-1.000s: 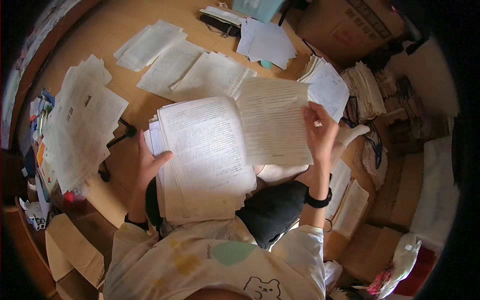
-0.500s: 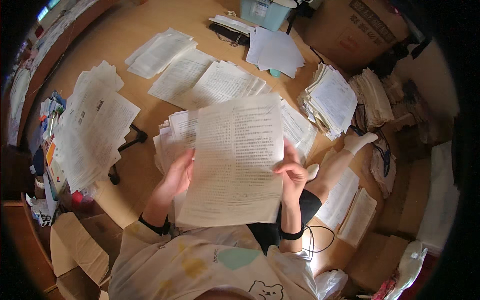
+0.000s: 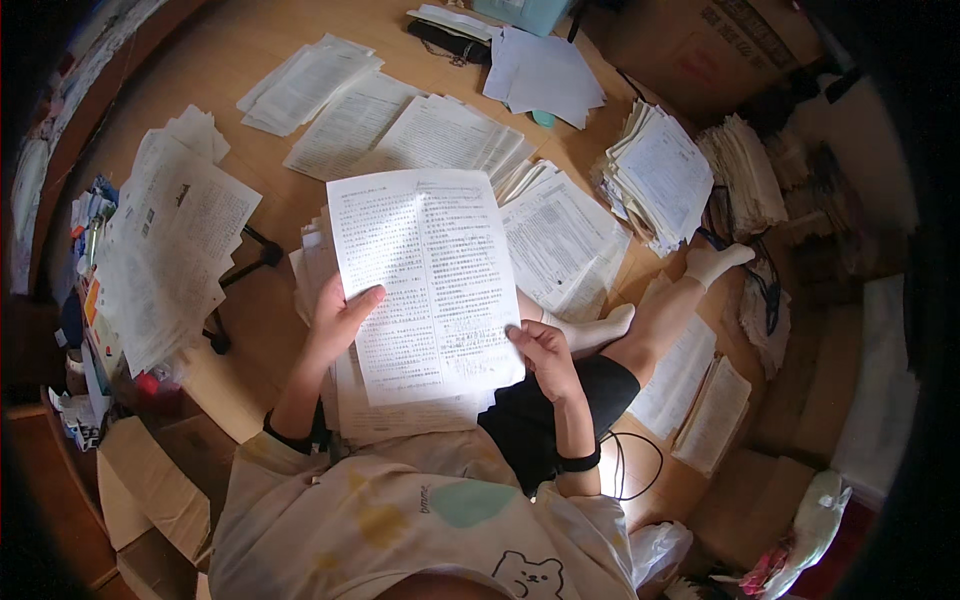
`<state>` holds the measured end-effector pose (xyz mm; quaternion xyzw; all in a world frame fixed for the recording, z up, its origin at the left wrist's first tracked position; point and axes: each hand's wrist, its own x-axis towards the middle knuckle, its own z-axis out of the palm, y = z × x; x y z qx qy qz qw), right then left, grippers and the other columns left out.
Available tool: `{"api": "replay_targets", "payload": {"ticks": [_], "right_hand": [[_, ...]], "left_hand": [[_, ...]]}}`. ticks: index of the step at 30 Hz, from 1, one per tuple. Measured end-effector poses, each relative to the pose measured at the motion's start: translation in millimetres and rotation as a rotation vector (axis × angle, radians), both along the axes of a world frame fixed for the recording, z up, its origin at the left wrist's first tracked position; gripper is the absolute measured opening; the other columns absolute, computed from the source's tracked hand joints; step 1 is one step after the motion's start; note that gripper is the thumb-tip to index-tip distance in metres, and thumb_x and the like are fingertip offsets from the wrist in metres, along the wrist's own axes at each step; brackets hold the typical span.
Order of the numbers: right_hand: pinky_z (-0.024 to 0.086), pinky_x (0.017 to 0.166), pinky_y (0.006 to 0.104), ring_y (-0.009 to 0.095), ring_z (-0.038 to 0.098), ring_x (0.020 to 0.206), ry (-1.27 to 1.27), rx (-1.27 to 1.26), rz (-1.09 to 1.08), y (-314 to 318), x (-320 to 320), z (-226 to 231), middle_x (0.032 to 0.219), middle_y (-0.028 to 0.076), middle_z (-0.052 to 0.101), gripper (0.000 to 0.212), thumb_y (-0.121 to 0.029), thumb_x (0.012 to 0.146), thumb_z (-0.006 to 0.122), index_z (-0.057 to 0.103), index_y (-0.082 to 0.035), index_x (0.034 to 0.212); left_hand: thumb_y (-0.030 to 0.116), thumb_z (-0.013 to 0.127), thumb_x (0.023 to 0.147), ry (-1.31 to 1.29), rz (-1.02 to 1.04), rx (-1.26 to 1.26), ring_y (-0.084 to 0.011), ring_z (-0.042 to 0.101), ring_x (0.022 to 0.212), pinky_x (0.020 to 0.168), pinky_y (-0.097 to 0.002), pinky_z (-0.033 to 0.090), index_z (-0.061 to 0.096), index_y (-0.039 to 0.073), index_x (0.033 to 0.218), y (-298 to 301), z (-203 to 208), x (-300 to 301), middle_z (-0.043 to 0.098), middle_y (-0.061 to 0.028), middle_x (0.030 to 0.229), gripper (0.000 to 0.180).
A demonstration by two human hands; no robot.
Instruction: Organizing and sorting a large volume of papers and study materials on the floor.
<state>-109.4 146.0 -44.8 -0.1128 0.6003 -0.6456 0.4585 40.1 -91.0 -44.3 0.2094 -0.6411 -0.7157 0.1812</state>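
A printed paper sheet with two columns of text and some handwriting near its lower right is held up in front of my lap. My left hand grips its left edge, thumb on top of the page. At the lower right edge my right hand pinches the sheet between thumb and fingers. More printed paper shows below the held sheet, over my lap. Just beyond my right hand a stack of printed papers rests on the floor. The held sheet hides part of the papers behind it.
Spread papers lie farther ahead, with a fanned pile at the left. A thick paper stack stands at the right, near a large cardboard box. My stretched-out leg lies between papers. An opened carton sits lower left.
The held sheet has shifted left and tilted, and its text faces me more plainly. My left thumb now lies over its edge. My right hand has moved left and slightly down.
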Motion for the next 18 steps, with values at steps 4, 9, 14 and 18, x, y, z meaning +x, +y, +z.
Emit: {"api": "replay_targets", "payload": {"ticks": [4, 9, 14, 18], "right_hand": [[0.027, 0.04, 0.0158, 0.0, 0.036, 0.044, 0.029, -0.002, 0.006, 2.3, 2.1, 6.7, 0.056, -0.006, 0.049, 0.016, -0.014, 0.083, 0.054, 0.06, -0.003, 0.073], [0.027, 0.044, 0.0168, 0.001, 0.037, 0.049, 0.332, -0.093, -0.248, 15.3, -7.2, 44.8, 0.057, -0.006, 0.049, 0.014, -0.009, 0.079, 0.059, 0.058, -0.002, 0.067], [0.038, 0.047, 0.0239, 0.015, 0.052, 0.051, 0.919, -0.066, 0.116, -21.9, 2.8, 132.5, 0.056, 0.008, 0.054, 0.009, -0.009, 0.071, 0.064, 0.06, -0.001, 0.07], [0.042, 0.048, 0.0345, 0.028, 0.054, 0.052, 1.321, -0.083, 0.339, -95.4, 39.4, 88.3, 0.059, 0.013, 0.056, 0.017, -0.018, 0.071, 0.063, 0.059, -0.002, 0.065]], "left_hand": [[0.004, 0.053, 0.081, 0.022, -0.035, -0.016, -0.0083, 0.051, 0.086, 0.074, -0.0224, 0.041, 0.046, -0.003, 0.107, -3.5, 2.2, -2.8, 0.055, -0.0052, 0.098, 0.028], [0.0, 0.051, 0.079, 0.038, 0.237, -0.111, -0.0124, 0.051, 0.091, 0.079, -0.0249, 0.04, 0.039, -0.001, 0.114, 3.4, 17.2, -2.9, 0.053, -0.0068, 0.101, 0.037], [0.023, 0.043, 0.087, -0.021, -0.208, 0.233, -0.0238, 0.048, 0.102, 0.086, -0.0357, 0.039, 0.033, 0.005, 0.122, 15.2, 55.6, 18.2, 0.047, -0.0138, 0.113, 0.041], [0.06, 0.017, 0.082, 0.201, -0.496, 0.933, -0.031, 0.048, 0.103, 0.086, -0.0473, 0.037, 0.027, 0.009, 0.127, 39.1, 46.0, 21.7, 0.044, -0.0148, 0.119, 0.069]]}}
